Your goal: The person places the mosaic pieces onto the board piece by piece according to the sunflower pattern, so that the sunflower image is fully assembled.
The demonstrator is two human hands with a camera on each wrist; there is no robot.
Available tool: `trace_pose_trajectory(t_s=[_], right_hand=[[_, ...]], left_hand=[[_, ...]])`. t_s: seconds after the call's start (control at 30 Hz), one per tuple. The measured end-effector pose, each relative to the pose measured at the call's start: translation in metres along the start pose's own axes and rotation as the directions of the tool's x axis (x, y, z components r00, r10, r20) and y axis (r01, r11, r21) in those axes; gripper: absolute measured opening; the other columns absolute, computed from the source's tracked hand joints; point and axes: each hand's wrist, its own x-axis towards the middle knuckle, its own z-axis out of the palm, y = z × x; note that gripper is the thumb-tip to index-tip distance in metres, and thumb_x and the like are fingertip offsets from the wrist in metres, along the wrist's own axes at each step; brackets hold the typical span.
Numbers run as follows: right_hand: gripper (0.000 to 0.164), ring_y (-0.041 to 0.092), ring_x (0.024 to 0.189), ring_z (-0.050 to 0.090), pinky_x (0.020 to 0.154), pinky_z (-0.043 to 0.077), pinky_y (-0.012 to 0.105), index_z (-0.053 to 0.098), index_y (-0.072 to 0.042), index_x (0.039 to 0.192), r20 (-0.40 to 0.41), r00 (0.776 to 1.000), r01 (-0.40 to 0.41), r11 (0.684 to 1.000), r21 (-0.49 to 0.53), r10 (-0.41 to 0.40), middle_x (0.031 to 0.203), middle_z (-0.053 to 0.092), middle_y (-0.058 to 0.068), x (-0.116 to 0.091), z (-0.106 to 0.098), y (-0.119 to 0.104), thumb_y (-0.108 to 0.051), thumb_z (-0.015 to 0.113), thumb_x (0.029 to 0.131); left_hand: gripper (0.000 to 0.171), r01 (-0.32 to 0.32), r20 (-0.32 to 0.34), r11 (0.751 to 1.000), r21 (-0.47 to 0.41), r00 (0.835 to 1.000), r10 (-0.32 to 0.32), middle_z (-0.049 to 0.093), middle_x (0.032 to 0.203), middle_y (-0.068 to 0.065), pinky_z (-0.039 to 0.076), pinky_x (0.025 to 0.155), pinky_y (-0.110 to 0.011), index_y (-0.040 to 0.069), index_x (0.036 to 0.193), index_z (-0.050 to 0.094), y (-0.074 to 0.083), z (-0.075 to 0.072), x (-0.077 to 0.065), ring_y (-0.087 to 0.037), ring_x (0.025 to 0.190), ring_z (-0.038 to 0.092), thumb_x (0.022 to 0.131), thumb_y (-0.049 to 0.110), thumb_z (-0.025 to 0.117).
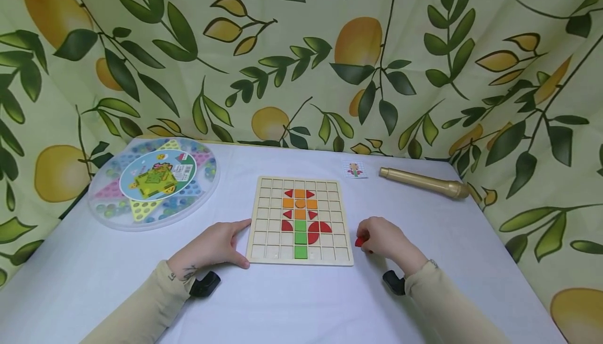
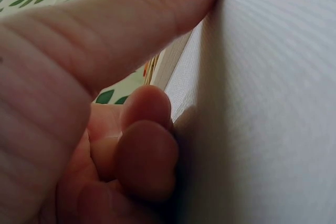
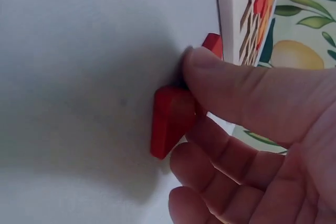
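A square wooden grid board (image 1: pixel 273 252) lies on the table with red, orange and green flat pieces set in its cells. My left hand (image 1: pixel 213 247) rests at the board's lower left, index finger and thumb spread along its edge and corner. Just off the board's right side, my right hand (image 1: pixel 383 240) pinches a small red piece (image 3: pixel 170 121) between thumb and fingers. Another bit of red (image 3: pixel 212 44) shows behind the thumb beside the board; whether it is held too I cannot tell. A small card (image 1: pixel 355 169) with a similar flower pattern lies behind the board.
On the left stands a round clear case (image 1: pixel 108 213) with a star-shaped layout of coloured beads. A gold tube-like object (image 1: pixel 421 182) lies at the back right. A leaf-and-fruit patterned cloth (image 1: pixel 301 87) hangs behind the white-covered table (image 1: pixel 301 307).
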Motion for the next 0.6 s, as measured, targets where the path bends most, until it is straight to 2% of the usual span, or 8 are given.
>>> trace_pose_trajectory(t_s=[0.1, 0.27, 0.33, 0.43, 0.5, 0.6], right_hand=[[0.018, 0.016, 0.060, 0.049, 0.056, 0.039, 0.028, 0.057, -0.010, 0.069, 0.017, 1.000, 0.002, 0.998, 0.064, -0.003, 0.066, 0.054, 0.001, 0.003, -0.002, -0.001, 0.000, 0.072, 0.071], [0.015, 0.018, 0.067, 0.049, 0.059, 0.041, 0.028, 0.058, -0.008, 0.071, -0.050, 0.998, 0.056, 0.975, 0.215, -0.046, 0.070, 0.055, 0.003, 0.016, -0.012, -0.017, 0.001, 0.070, 0.074], [0.011, 0.018, 0.073, 0.050, 0.065, 0.043, 0.029, 0.062, -0.008, 0.076, -0.092, 0.993, 0.092, 0.960, 0.265, -0.069, 0.076, 0.058, 0.003, 0.023, -0.015, -0.031, 0.000, 0.069, 0.077], [0.009, 0.018, 0.078, 0.053, 0.071, 0.048, 0.030, 0.065, -0.009, 0.083, -0.112, 0.987, 0.146, 0.936, 0.322, -0.115, 0.083, 0.062, 0.002, 0.034, -0.014, -0.057, 0.000, 0.066, 0.080], [0.011, 0.017, 0.079, 0.054, 0.075, 0.048, 0.031, 0.067, -0.010, 0.084, -0.116, 0.981, 0.186, 0.929, 0.320, -0.157, 0.085, 0.063, 0.001, 0.042, -0.011, -0.076, 0.000, 0.065, 0.081], [0.012, 0.016, 0.079, 0.053, 0.074, 0.047, 0.030, 0.067, -0.010, 0.084, -0.101, 0.967, 0.253, 0.916, 0.311, -0.232, 0.086, 0.064, 0.002, 0.050, -0.004, -0.100, 0.001, 0.064, 0.082]], left_hand=[[0.100, -0.004, 0.001, 1.000, 0.001, 1.000, 0.004, 0.047, 0.055, -0.002, 0.032, 0.047, -0.025, 0.010, 0.138, 0.044, -0.001, 0.001, 0.001, -0.013, 0.048, 0.040, 0.051, 0.026, 0.089], [0.099, -0.019, 0.006, 1.000, -0.005, 1.000, 0.019, 0.047, 0.055, -0.002, 0.032, 0.047, -0.025, 0.009, 0.138, 0.043, -0.001, 0.000, 0.001, -0.013, 0.048, 0.040, 0.052, 0.026, 0.089], [0.099, -0.024, 0.008, 1.000, -0.006, 1.000, 0.024, 0.047, 0.055, -0.002, 0.032, 0.047, -0.025, 0.009, 0.139, 0.043, -0.002, 0.000, 0.001, -0.013, 0.048, 0.040, 0.052, 0.026, 0.089], [0.100, -0.025, 0.006, 1.000, -0.004, 1.000, 0.025, 0.047, 0.055, -0.001, 0.033, 0.047, -0.025, 0.009, 0.139, 0.043, -0.002, 0.001, 0.001, -0.013, 0.047, 0.040, 0.052, 0.026, 0.089], [0.100, -0.020, 0.002, 1.000, -0.001, 1.000, 0.020, 0.047, 0.055, -0.002, 0.032, 0.047, -0.025, 0.009, 0.139, 0.043, -0.002, 0.001, 0.001, -0.013, 0.047, 0.040, 0.051, 0.026, 0.089], [0.100, -0.015, -0.002, 1.000, 0.005, 1.000, 0.015, 0.048, 0.055, -0.002, 0.032, 0.047, -0.025, 0.010, 0.138, 0.044, -0.002, 0.001, 0.001, -0.014, 0.048, 0.040, 0.051, 0.026, 0.089]])
